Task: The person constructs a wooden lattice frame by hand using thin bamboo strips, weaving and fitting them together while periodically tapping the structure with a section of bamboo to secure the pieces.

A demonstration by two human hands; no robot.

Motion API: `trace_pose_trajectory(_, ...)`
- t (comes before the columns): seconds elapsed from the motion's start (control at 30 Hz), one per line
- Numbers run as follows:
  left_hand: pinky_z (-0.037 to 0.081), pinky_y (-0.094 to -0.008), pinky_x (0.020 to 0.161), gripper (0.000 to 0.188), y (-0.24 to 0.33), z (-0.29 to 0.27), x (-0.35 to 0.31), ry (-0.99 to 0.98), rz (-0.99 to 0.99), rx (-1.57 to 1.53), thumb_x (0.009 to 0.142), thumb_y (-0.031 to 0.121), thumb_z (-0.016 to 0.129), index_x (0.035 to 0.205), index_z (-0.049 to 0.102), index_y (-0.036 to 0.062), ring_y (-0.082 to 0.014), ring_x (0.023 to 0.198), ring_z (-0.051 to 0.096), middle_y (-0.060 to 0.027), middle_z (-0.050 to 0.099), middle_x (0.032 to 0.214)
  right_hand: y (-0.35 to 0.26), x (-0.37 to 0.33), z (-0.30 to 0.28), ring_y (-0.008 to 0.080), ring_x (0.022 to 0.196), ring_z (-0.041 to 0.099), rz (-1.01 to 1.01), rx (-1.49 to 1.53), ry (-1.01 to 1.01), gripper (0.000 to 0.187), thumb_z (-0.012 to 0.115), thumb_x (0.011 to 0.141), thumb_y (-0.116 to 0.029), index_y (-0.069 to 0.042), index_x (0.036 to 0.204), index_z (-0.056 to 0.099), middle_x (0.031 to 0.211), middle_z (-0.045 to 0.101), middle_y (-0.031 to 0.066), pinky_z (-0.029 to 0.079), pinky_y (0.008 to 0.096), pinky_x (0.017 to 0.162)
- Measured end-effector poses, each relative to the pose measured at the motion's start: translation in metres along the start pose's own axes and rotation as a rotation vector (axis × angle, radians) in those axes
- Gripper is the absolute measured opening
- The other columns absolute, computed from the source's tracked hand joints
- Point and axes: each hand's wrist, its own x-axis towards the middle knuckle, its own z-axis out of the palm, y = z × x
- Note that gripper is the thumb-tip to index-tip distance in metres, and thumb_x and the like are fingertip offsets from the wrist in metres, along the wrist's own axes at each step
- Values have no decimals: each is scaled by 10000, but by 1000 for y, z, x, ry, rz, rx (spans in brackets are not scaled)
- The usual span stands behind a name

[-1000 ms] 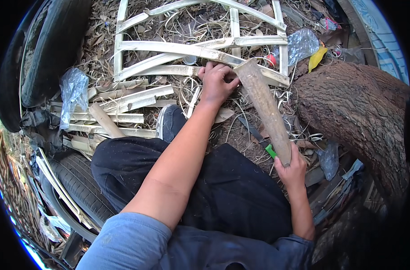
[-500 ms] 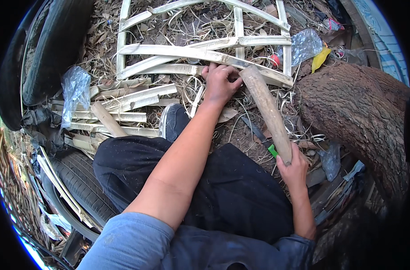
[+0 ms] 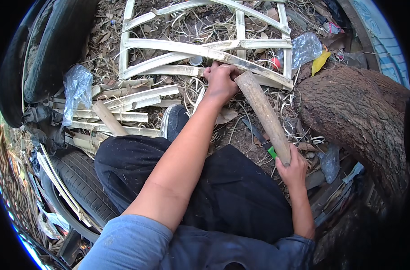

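Observation:
A lattice frame of pale split-bamboo-like strips lies on the ground ahead of me. My left hand is closed at its near edge, fingers curled round a strip where several cross; the fingertips are partly hidden. In my right hand is the near end of a thick, round wooden stick. Its far end rests close beside my left hand, just below the strips. A knife with a green handle lies on the soil left of the stick.
Loose split strips are piled at the left beside a clear plastic bag. Tyres stand at my left, a rough-barked log at my right. Shavings and leaves litter the ground. A yellow leaf-like scrap lies beyond the log.
The stick's far end has shifted slightly left and toward me. The crossing strips at the frame's near edge have moved a little, and a round lid shows more between them.

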Motion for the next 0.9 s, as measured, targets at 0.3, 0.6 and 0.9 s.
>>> trace_pose_trajectory(0.3,535,-324,795,185,17,-38,19,-304,-266,-30,746,204,740,893,761,93,-220,792,697,-110,732,861,4,-2,-5,437,850,654,81,-14,-19,591,750,742,-224,25,1229,524,952,661,265,527,473,733)
trace_pose_trajectory(0.6,519,-365,814,366,40,-54,22,-3,-488,-295,766,178,647,1041,669,-61,-321,861,691,-243,694,914,0,4,-20,454,883,650,109,147,138,559,720,765,-201,-12,1240,494,957,661,263,527,481,756)
trace_pose_trajectory(0.9,601,-413,816,242,32,-39,32,209,-634,-1205,988,210,543,1036,529,-26,-256,853,667,-140,608,959,3,5,-15,454,884,650,96,156,107,568,720,772,-227,-12,1247,494,964,662,259,527,484,756)
